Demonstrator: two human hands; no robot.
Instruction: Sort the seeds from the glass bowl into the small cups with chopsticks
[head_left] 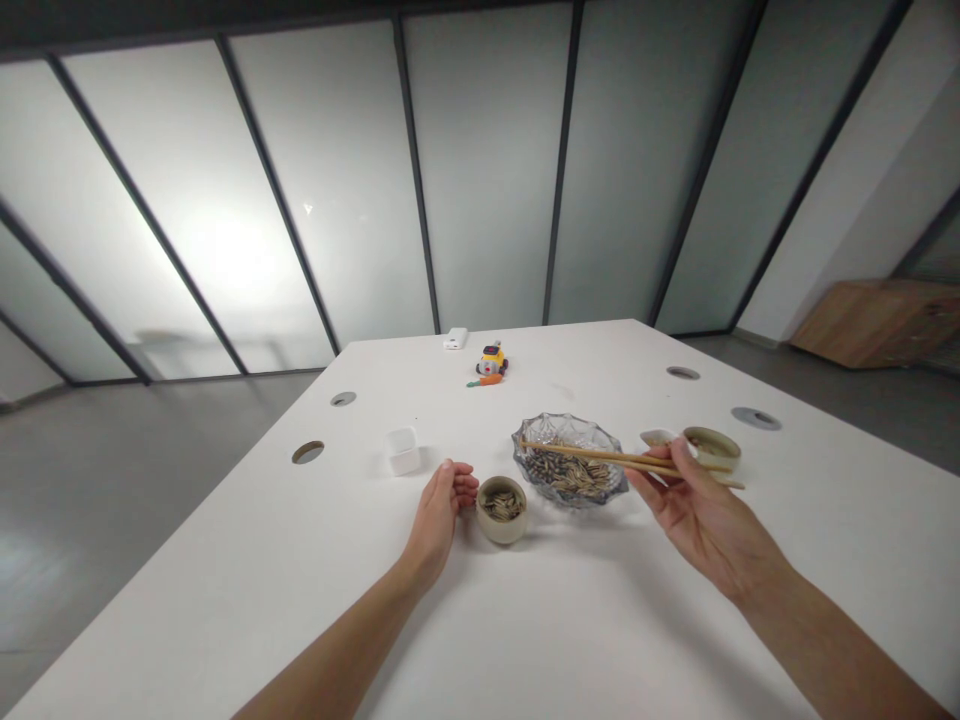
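Chopsticks (592,454) are gripped in right hand (705,528), fingers closed, tips held over glass bowl (577,428); seeds (581,478) seen inside. Left hand (439,508) loosely spread, fingers curved beside cup (501,533); contact cannot be told. Farther off, toy car (491,361) noted on table (405,620).

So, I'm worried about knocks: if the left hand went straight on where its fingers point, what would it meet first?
The left hand would probably meet the small cup just beside it; whether they touch is unclear from this view.
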